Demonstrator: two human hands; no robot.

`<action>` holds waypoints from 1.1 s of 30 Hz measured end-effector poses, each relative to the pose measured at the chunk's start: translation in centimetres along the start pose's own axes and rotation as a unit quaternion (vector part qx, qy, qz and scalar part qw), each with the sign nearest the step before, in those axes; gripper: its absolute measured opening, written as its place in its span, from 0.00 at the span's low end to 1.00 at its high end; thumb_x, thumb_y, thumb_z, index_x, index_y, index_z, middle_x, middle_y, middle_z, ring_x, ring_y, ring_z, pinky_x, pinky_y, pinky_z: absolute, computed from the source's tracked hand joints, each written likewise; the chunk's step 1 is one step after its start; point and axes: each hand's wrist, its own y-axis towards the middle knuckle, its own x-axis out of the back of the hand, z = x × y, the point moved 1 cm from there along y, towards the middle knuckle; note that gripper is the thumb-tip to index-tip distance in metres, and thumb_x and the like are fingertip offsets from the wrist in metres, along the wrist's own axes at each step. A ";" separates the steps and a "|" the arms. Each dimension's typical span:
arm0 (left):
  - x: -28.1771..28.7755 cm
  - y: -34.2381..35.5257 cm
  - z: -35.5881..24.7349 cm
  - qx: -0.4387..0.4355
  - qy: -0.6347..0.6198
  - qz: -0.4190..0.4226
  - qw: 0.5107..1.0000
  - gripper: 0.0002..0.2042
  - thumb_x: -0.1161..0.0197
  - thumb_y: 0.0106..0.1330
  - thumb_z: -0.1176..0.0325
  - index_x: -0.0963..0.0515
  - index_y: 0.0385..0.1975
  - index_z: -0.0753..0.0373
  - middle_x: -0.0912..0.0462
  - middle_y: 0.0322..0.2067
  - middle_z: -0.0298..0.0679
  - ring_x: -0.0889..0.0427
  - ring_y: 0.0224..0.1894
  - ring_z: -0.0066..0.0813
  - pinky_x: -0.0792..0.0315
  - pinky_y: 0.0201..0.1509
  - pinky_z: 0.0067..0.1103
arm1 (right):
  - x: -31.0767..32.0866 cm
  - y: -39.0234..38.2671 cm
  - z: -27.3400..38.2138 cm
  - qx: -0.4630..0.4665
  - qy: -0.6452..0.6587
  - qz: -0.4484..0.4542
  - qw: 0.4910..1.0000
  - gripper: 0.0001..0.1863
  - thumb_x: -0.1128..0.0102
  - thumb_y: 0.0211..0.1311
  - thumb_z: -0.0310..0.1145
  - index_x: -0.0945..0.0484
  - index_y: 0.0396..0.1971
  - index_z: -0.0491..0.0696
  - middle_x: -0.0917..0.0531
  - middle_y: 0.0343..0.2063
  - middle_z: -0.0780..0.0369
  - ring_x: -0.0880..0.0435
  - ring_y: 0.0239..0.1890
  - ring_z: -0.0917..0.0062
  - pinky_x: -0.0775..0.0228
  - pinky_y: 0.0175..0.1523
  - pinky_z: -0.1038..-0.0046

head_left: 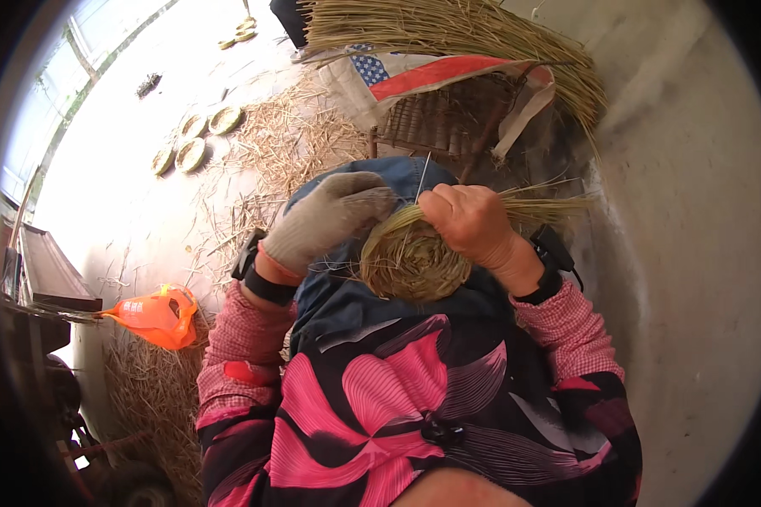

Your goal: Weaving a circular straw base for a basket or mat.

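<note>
A round coiled straw piece (416,264) rests on my lap over blue cloth, its rim bound in straw. My right hand (475,221), bare, is closed at the coil's upper right edge around a bundle of straw (543,204) whose loose ends stick out to the right. A thin metal needle (424,176) points up beside its thumb; whether the fingers hold it too is unclear. My left hand (325,218), in a grey knitted glove, is closed at the coil's upper left. Thin strands lie by its fingers, but what they pinch is hidden.
A large straw bundle (457,34) lies ahead on a striped sack (431,80) over a wicker chair (431,122). Several round straw pieces (190,155) sit on the floor at left, among scattered straw. An orange plastic bag (162,317) lies left. A wall (693,253) stands right.
</note>
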 end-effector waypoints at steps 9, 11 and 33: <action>-5.4 -1.9 -1.8 -0.116 0.489 0.023 0.864 0.15 0.33 0.61 0.65 0.23 0.48 0.53 0.17 0.28 0.38 0.14 0.32 0.44 0.23 0.33 0.36 | -1.8 -0.1 -0.2 -0.062 0.021 0.066 0.996 0.07 0.39 0.61 0.33 0.29 0.31 0.52 0.26 0.24 0.63 0.18 0.27 0.66 0.26 0.28 0.64; -6.2 -2.0 -1.8 -0.086 0.509 0.035 0.856 0.14 0.33 0.60 0.64 0.23 0.46 0.54 0.17 0.28 0.37 0.14 0.32 0.43 0.22 0.33 0.35 | -1.8 -0.4 -0.1 -0.073 0.041 0.061 0.995 0.09 0.40 0.66 0.37 0.29 0.31 0.52 0.25 0.24 0.62 0.18 0.26 0.66 0.26 0.27 0.64; 5.8 -2.8 2.8 -0.015 0.154 -0.329 0.932 0.14 0.38 0.76 0.62 0.19 0.52 0.64 0.14 0.39 0.37 0.17 0.38 0.23 0.22 0.45 0.21 | -1.4 0.1 0.4 -0.022 0.024 0.015 0.999 0.14 0.36 0.63 0.41 0.32 0.27 0.53 0.28 0.21 0.65 0.19 0.23 0.70 0.26 0.27 0.67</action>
